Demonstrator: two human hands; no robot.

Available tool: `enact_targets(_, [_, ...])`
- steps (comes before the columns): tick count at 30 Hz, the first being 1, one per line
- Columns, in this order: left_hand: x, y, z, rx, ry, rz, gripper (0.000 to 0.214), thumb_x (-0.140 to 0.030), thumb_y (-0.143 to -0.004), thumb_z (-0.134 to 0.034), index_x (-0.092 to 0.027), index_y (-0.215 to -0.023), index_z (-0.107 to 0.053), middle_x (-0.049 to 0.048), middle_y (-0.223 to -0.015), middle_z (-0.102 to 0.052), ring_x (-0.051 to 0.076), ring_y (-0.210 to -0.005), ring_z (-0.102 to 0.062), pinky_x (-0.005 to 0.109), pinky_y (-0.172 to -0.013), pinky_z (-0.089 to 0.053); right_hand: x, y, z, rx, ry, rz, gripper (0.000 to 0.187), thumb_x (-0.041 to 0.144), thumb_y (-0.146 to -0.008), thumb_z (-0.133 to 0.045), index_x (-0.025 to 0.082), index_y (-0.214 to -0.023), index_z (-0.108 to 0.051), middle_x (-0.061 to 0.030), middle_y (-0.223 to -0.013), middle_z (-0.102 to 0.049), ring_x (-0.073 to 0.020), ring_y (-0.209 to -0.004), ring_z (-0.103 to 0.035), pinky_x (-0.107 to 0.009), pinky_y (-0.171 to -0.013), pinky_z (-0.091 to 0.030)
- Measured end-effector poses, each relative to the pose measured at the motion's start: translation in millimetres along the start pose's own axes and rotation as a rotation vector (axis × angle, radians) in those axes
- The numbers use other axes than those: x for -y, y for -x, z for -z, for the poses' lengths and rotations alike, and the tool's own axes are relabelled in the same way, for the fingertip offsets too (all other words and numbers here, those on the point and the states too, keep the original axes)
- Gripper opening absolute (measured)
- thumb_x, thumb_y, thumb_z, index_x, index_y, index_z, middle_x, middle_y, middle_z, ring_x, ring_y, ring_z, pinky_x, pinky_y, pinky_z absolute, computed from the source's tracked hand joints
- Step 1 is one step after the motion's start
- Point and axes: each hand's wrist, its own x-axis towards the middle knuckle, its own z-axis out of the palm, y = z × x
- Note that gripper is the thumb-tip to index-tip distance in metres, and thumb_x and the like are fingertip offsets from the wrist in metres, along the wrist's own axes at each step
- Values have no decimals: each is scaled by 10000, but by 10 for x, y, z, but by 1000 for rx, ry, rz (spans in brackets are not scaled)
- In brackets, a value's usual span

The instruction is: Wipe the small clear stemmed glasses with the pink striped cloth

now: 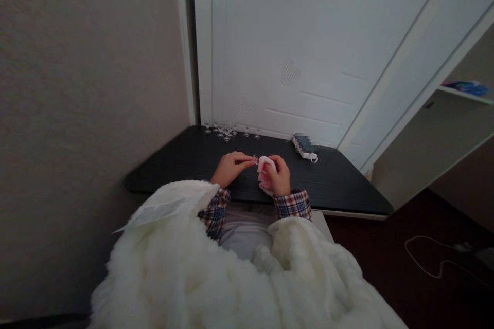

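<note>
Over the front middle of the black tabletop [165, 159], my left hand [230, 167] pinches a tiny clear stemmed glass [255, 160] between thumb and fingertips. Close on its right, my right hand [281, 177] is closed on a folded pink and white cloth [264, 177]. The cloth's upper edge meets or almost meets the glass; I cannot tell whether they touch. Several similar small clear glasses [227, 136] stand along the back left of the tabletop, close to the white panel.
A phone-like device [305, 146] with a white edge and a ring lies at the back right of the tabletop. Behind rises a white panel [250, 36] with heart patterns. A grey wall [96, 61] bounds the left. A white cable [440, 267] runs over the dark floor.
</note>
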Motion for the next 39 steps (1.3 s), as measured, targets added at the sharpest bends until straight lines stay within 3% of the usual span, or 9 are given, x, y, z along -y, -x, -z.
enact_targets(2, [9, -1, -6, 1, 3, 12, 243, -403, -755, -655, -209, -849, -768, 58, -860, -737, 207, -839, -647, 308, -781, -472, 15, 3, -6, 32, 8, 15, 158, 304, -777, -537, 209, -868, -625, 3, -831, -598, -148, -766, -536, -256, -699, -421])
enact_targets(8, [0, 4, -28, 170, 37, -17, 220, -383, -762, -649, -224, -856, -769, 37, -839, -737, 189, -814, -649, 287, -762, -473, 16, 4, -12, 57, 27, 36, 163, 312, -788, -532, 215, -873, -633, -3, -842, -602, -155, -789, -542, -264, -722, -428])
enact_targets(16, [-38, -4, 0, 60, 34, -8, 263, -405, -773, -625, -192, -856, -756, 56, -890, -737, 202, -855, -657, 295, -790, -481, -8, -1, -19, 94, 12, 59, 153, 292, -790, -535, 226, -884, -636, -1, -839, -605, -154, -788, -548, -260, -714, -436])
enact_targets(23, [3, -3, -8, 195, -38, -22, 228, -355, -768, -603, -209, -850, -757, 24, -854, -735, 178, -819, -649, 261, -756, -472, 20, 16, -18, 114, -7, 59, 153, 302, -791, -534, 225, -882, -630, 0, -842, -597, -151, -785, -551, -253, -704, -447])
enact_targets(32, [1, 11, -1, 126, -85, -28, 221, -360, -770, -606, -239, -860, -767, 21, -843, -728, 187, -819, -639, 272, -761, -465, 19, 20, -27, 139, -20, 29, 170, 325, -791, -532, 222, -880, -633, 4, -802, -599, -148, -764, -553, -249, -681, -451])
enact_targets(39, [4, 13, -5, 191, -80, -13, 212, -308, -764, -589, -228, -835, -772, 6, -788, -731, 175, -752, -645, 252, -706, -458, 60, 21, -15, 158, -8, 36, 173, 334, -787, -534, 216, -858, -639, 6, -804, -603, -142, -756, -549, -247, -690, -446])
